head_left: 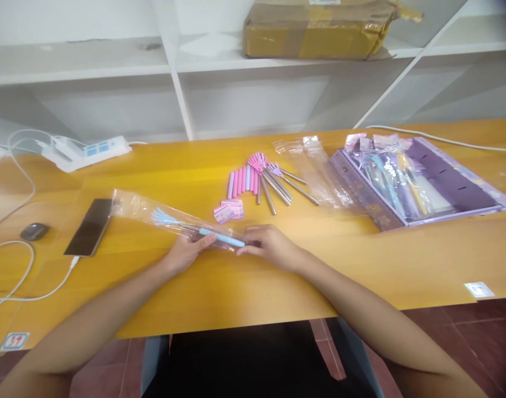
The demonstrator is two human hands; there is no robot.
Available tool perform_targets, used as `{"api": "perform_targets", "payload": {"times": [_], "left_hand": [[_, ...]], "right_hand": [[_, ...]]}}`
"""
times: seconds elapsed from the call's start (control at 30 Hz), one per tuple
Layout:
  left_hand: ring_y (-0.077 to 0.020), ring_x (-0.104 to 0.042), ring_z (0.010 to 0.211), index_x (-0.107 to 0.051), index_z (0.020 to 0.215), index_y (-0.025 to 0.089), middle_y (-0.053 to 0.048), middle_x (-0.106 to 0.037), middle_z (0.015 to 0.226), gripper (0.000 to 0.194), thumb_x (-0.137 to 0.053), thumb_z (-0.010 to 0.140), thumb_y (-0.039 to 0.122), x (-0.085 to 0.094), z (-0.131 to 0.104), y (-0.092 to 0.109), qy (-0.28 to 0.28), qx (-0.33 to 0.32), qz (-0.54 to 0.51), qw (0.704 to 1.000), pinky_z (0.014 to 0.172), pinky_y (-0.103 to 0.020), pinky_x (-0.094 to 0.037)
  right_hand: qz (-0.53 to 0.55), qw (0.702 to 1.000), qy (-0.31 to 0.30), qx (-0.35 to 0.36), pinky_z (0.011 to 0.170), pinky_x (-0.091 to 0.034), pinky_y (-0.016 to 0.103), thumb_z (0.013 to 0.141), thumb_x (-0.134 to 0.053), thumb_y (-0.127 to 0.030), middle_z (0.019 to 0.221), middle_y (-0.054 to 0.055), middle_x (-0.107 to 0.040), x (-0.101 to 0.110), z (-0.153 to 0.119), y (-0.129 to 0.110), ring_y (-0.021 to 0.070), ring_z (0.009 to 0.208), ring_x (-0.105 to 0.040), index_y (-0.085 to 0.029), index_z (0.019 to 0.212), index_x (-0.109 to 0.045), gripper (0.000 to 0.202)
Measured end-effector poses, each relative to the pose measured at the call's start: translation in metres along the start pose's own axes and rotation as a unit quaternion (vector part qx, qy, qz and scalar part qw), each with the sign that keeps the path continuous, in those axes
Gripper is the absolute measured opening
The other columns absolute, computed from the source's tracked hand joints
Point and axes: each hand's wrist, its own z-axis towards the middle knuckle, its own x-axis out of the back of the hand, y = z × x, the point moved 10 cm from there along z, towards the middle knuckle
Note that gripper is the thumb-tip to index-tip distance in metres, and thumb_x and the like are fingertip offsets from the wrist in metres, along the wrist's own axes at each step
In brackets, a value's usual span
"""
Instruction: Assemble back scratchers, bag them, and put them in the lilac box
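A clear plastic bag lies slanted between my hands, with a blue hand-shaped scratcher inside it. My left hand grips the bag around the middle, thumb on the blue handle. At the handle's right end, my right hand pinches the edge of the bag. Beyond them are a row of pink, purple and blue handles, two small pink cards, and several metal rods with pink and purple hand-shaped heads.
Empty clear bags lie beside an open purple box holding bagged scratchers at the right. A phone, a black case, white cables and a power strip are at the left. A taped carton sits on the shelf.
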Motion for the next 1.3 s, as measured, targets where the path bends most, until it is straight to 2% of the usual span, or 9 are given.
{"api": "perform_targets", "payload": {"times": [0.1,0.23,0.33,0.43,0.57,0.7,0.8,1.03,1.3], "left_hand": [[-0.0304,-0.082,0.093,-0.083,0.100,0.014,-0.014,-0.084,0.105,0.032,-0.087,0.087,0.042,-0.002,0.000,0.001,-0.004,-0.007,-0.010,1.000,0.088,-0.046,-0.068],[-0.0289,-0.082,0.084,-0.083,0.099,0.012,-0.014,-0.085,0.098,0.034,-0.088,0.086,0.043,0.007,0.004,0.001,0.019,-0.008,-0.037,0.999,0.087,-0.046,-0.068],[-0.0283,-0.082,0.083,-0.083,0.099,0.012,-0.014,-0.085,0.096,0.033,-0.087,0.088,0.043,0.010,0.005,0.000,0.021,-0.008,-0.040,0.999,0.086,-0.044,-0.067],[-0.0286,-0.082,0.084,-0.083,0.097,0.012,-0.014,-0.085,0.094,0.034,-0.084,0.090,0.046,0.005,0.005,-0.001,-0.013,-0.003,-0.016,1.000,0.086,-0.043,-0.067],[-0.0307,-0.082,0.095,-0.083,0.109,0.014,-0.014,-0.085,0.102,0.040,-0.080,0.093,0.050,-0.006,0.002,-0.006,-0.078,0.011,0.073,0.994,0.092,-0.045,-0.066],[-0.0298,-0.079,0.109,-0.082,0.118,0.018,-0.011,-0.084,0.117,0.038,-0.078,0.095,0.049,-0.007,-0.002,-0.005,-0.096,0.003,0.152,0.984,0.098,-0.040,-0.063],[-0.0280,-0.080,0.106,-0.080,0.124,0.019,-0.010,-0.083,0.120,0.041,-0.074,0.097,0.050,-0.013,-0.006,-0.007,-0.124,0.018,0.171,0.977,0.097,-0.039,-0.062],[-0.0234,-0.076,0.107,-0.082,0.104,0.020,-0.007,-0.083,0.112,0.033,-0.064,0.104,0.048,-0.035,-0.016,-0.006,-0.192,0.030,0.290,0.937,0.099,-0.033,-0.057],[-0.0251,-0.074,0.109,-0.080,0.115,0.021,-0.009,-0.081,0.116,0.033,-0.068,0.102,0.048,-0.026,-0.013,-0.003,-0.165,0.013,0.231,0.959,0.101,-0.037,-0.056]], "right_hand": [[0.003,1.000,0.009,-0.007,0.063,-0.037,0.023,0.098,-0.070,-0.060,0.070,0.000,-0.058,0.000,0.000,0.000,0.0116,0.064,-0.053,-0.015,0.080,-0.068,0.049],[-0.008,1.000,-0.003,0.014,0.073,-0.044,0.023,0.110,-0.059,-0.039,0.084,0.003,-0.066,0.003,0.000,-0.008,0.0135,0.077,-0.060,-0.016,0.094,-0.070,0.030],[-0.021,0.999,-0.003,0.032,0.079,-0.046,0.024,0.111,-0.056,-0.032,0.091,0.004,-0.068,0.005,-0.001,-0.012,0.0147,0.084,-0.063,-0.017,0.100,-0.069,0.023],[-0.028,0.999,0.004,0.025,0.079,-0.047,0.025,0.110,-0.059,-0.032,0.093,0.005,-0.069,0.006,-0.001,-0.011,0.0155,0.086,-0.064,-0.017,0.101,-0.069,0.021],[-0.030,0.999,0.006,0.016,0.076,-0.046,0.024,0.108,-0.063,-0.037,0.093,0.005,-0.069,0.003,-0.001,-0.011,0.0151,0.084,-0.064,-0.017,0.104,-0.070,0.021],[-0.057,0.998,0.003,0.020,0.070,-0.041,0.023,0.106,-0.067,-0.041,0.087,0.003,-0.066,-0.002,-0.002,-0.012,0.0136,0.077,-0.060,-0.017,0.098,-0.070,0.026],[-0.076,0.997,0.006,0.032,0.067,-0.038,0.024,0.105,-0.068,-0.044,0.085,0.003,-0.066,-0.006,-0.003,-0.015,0.0130,0.074,-0.058,-0.016,0.094,-0.069,0.030],[-0.112,0.992,0.024,0.044,0.068,-0.037,0.025,0.115,-0.048,-0.035,0.081,0.004,-0.063,-0.015,-0.003,-0.016,0.0125,0.071,-0.055,-0.016,0.083,-0.063,0.040],[-0.078,0.991,0.066,0.089,0.070,-0.044,0.024,0.112,-0.054,-0.031,0.087,0.004,-0.066,-0.004,-0.002,-0.025,0.0125,0.077,-0.060,-0.017,0.094,-0.067,0.027]]}}
